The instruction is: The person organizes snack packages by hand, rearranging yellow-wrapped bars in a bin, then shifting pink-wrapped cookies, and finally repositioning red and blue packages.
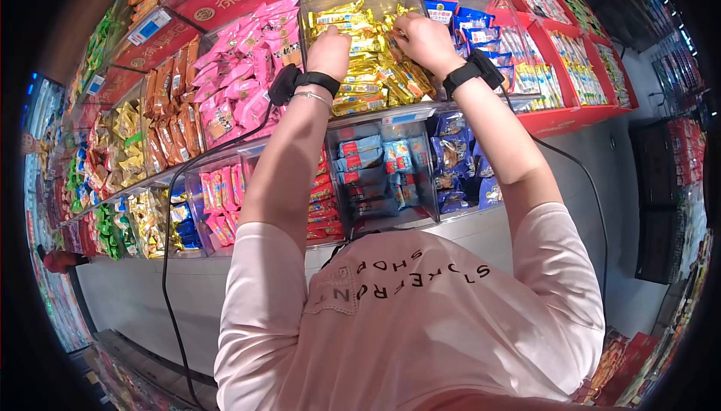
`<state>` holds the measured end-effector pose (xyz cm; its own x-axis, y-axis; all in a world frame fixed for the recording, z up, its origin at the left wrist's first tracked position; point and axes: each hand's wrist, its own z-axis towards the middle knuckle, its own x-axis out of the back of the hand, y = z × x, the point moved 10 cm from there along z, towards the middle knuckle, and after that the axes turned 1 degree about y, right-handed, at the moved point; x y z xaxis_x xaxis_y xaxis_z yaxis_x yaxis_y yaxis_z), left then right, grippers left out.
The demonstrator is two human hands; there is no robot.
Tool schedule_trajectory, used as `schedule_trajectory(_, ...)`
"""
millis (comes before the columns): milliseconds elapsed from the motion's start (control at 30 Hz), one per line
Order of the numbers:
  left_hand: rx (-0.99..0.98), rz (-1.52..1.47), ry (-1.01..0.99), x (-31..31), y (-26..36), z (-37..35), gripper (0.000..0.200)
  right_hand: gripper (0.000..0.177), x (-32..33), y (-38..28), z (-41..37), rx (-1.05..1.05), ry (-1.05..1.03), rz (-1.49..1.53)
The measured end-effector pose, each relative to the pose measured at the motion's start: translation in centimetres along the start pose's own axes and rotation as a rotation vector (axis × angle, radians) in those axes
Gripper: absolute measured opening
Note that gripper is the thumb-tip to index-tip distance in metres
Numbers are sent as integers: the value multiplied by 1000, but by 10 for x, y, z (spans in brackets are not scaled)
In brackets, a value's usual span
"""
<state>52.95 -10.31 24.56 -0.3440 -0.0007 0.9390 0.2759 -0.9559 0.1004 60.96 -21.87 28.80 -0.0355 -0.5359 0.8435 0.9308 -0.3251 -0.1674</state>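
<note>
Both my hands reach into a clear bin of gold-wrapped snacks [364, 58] at the top middle of the head view. My left hand [329, 52] is at the bin's left side, its fingers curled down among the packets. On the right side, my right hand [422, 38] is bent over the gold packets, fingertips against them. What lies between the fingers of either hand is too small or hidden to tell. Each wrist wears a black strap with a black device, and a thin cable runs down from each.
Pink packets [244, 66] fill the bin to the left, with brown packets [180, 122] beyond. Blue-and-white packets [481, 36] are to the right. Below are bins of light-blue packets [360, 159] and dark-blue packets [453, 152]. A red display box [578, 118] stands at the right.
</note>
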Motion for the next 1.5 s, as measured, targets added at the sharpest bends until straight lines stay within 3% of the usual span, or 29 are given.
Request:
schedule_trajectory(67,72,42,-63,1,2,-3,23,20,-7,6,-1,9,-30,-55)
schedule_trajectory(133,62,77,-5,8,11,-6,26,14,-6,6,-1,8,-27,-61)
schedule_trajectory(233,115,97,-129,-4,10,-10,25,11,-7,2,3,41,-6,-159)
schedule_trajectory(400,253,72,-86,-21,-16,-7,25,13,-32,1,7,-104,-178,-371)
schedule_trajectory(667,271,-12,-114,-28,-11,-18,29,16,-95,31,19,-257,-342,-525)
schedule_trajectory(767,213,-128,-212,-35,-1,-26,46,18,-99,35,23,-290,-412,-526)
schedule_trajectory(800,221,-129,-209,-36,2,-32,46,18,-95,37,25,-303,-444,-523)
schedule_trajectory(867,148,-86,4,-20,12,-39,33,20,-90,35,28,-313,-500,-478)
schedule_trajectory(933,124,-134,48,-33,10,-46,39,24,-75,24,26,-381,-495,-295)
schedule_trajectory(1000,88,-31,236,-21,19,-57,43,28,-69,18,21,-404,-556,-278)
schedule_trajectory(1067,139,-103,168,-29,18,-63,45,28,-78,22,19,-355,-564,-370)
schedule_trajectory(1367,180,-191,271,-9,16,-70,37,27,-81,26,11,-419,-513,-369)
schedule_trajectory(1433,223,-269,98,-19,13,-69,38,30,-89,35,11,-440,-474,-372)
schedule_trajectory(1500,241,-269,99,-16,14,-70,35,34,-90,39,10,-457,-435,-374)
